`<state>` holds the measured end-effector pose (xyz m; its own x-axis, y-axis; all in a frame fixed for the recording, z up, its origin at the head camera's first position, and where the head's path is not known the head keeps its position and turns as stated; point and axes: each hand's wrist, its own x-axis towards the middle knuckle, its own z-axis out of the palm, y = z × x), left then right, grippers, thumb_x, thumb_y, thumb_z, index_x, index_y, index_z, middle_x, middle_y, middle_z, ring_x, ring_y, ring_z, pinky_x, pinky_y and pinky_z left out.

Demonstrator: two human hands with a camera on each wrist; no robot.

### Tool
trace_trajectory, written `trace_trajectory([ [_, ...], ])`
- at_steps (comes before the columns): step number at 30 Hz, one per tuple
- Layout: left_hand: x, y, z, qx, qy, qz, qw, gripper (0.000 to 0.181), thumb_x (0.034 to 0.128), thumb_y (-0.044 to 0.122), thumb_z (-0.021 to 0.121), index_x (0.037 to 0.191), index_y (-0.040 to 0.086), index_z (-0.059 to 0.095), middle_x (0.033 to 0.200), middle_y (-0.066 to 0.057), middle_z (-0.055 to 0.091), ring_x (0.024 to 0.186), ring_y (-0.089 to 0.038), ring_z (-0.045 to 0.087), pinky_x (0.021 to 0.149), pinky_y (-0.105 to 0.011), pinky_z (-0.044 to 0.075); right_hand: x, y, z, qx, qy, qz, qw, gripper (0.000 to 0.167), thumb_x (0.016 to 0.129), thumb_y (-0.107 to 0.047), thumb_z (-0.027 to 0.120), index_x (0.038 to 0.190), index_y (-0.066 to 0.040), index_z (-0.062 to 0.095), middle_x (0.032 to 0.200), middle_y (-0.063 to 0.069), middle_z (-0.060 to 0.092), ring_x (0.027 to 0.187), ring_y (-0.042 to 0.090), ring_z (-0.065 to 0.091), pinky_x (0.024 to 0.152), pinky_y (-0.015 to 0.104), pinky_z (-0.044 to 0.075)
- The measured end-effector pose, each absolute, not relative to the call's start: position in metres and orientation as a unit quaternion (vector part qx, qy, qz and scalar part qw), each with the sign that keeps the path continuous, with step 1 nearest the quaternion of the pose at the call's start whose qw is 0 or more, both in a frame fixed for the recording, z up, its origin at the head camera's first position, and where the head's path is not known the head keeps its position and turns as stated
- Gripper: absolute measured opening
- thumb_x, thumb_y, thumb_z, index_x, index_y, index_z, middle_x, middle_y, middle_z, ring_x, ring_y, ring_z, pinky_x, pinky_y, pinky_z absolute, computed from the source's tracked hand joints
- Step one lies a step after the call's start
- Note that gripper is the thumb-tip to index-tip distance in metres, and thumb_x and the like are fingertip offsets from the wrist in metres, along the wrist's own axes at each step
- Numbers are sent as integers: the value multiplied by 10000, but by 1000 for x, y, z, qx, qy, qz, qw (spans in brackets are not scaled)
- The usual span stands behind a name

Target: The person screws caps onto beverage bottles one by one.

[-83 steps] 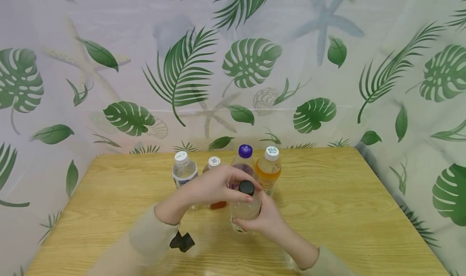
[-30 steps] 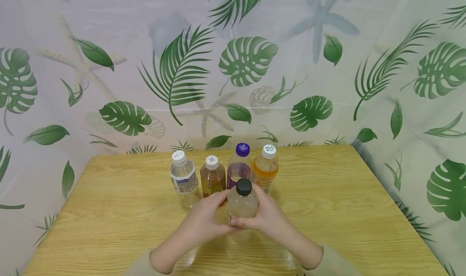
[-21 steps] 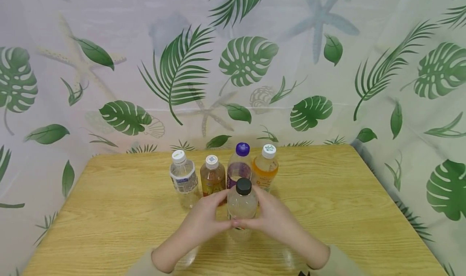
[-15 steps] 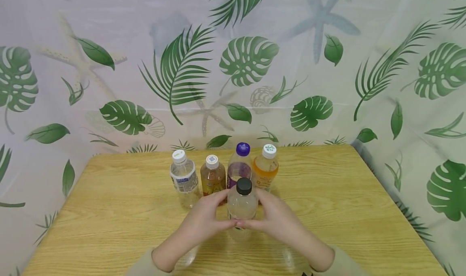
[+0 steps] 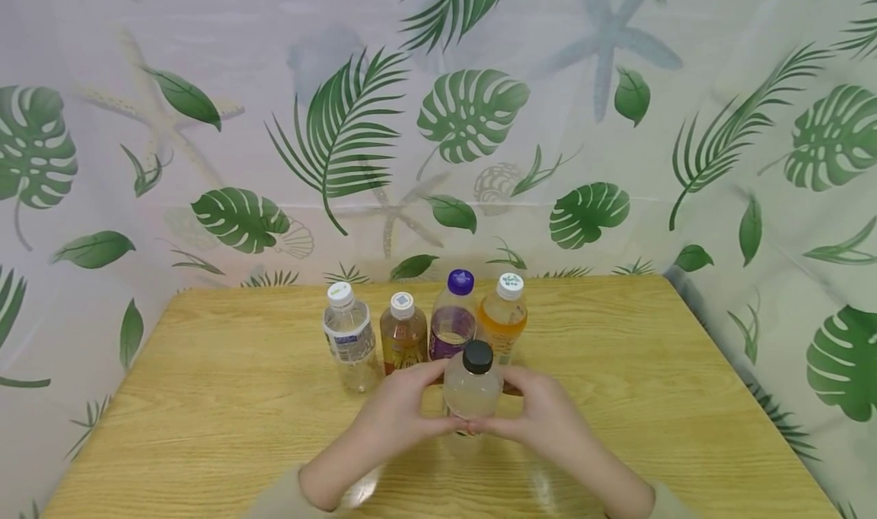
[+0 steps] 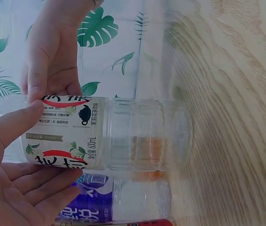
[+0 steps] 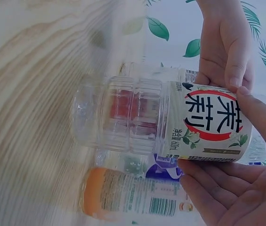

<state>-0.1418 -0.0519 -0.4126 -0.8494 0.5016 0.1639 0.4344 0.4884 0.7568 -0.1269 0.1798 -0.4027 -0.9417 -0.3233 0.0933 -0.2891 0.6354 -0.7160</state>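
Observation:
A clear plastic bottle (image 5: pixel 473 390) with a black cap stands upright before me, in front of the row of bottles. My left hand (image 5: pixel 393 416) holds its left side and my right hand (image 5: pixel 551 420) its right side, the thumbs meeting at the front. In the left wrist view the bottle's white label (image 6: pixel 67 134) carries a teapot and leaf pictures. The right wrist view shows large dark characters in a red ring on the same label (image 7: pixel 208 120). Whether the base touches the table I cannot tell.
Behind it stand a clear bottle (image 5: pixel 351 344) with a white cap, a brown-tinted bottle (image 5: pixel 403 332), a purple-capped bottle (image 5: pixel 454 325) and an orange-banded bottle (image 5: pixel 503 325). The wooden table (image 5: pixel 226 367) ends at a leaf-patterned backdrop (image 5: pixel 438 47).
My left hand was over the black cap at first, then came down to the bottle's side. Over the last half second both hands and the bottle have shifted slightly right.

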Motion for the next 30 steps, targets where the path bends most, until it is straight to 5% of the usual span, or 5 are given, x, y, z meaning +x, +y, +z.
trace_trajectory([
  [10, -145, -25, -413, 315, 857, 407, 35, 532, 932, 161, 835, 1426, 98, 648, 1374, -56, 732, 1215, -235, 733, 1065, -358, 585, -117, 212, -399, -97, 918, -384, 31, 614, 753, -389, 973, 1236, -77, 758, 1218, 111, 794, 1131, 350, 761, 947, 490, 638],
  [30, -154, 35, -424, 277, 871, 405, -26, 443, 1004, 271, 756, 1408, 108, 677, 1328, -31, 762, 1195, -166, 742, 1029, -283, 587, -132, 263, -400, -43, 928, -369, 10, 644, 836, -364, 923, 1308, 20, 712, 1260, 252, 753, 1106, 424, 761, 915, 542, 637],
])
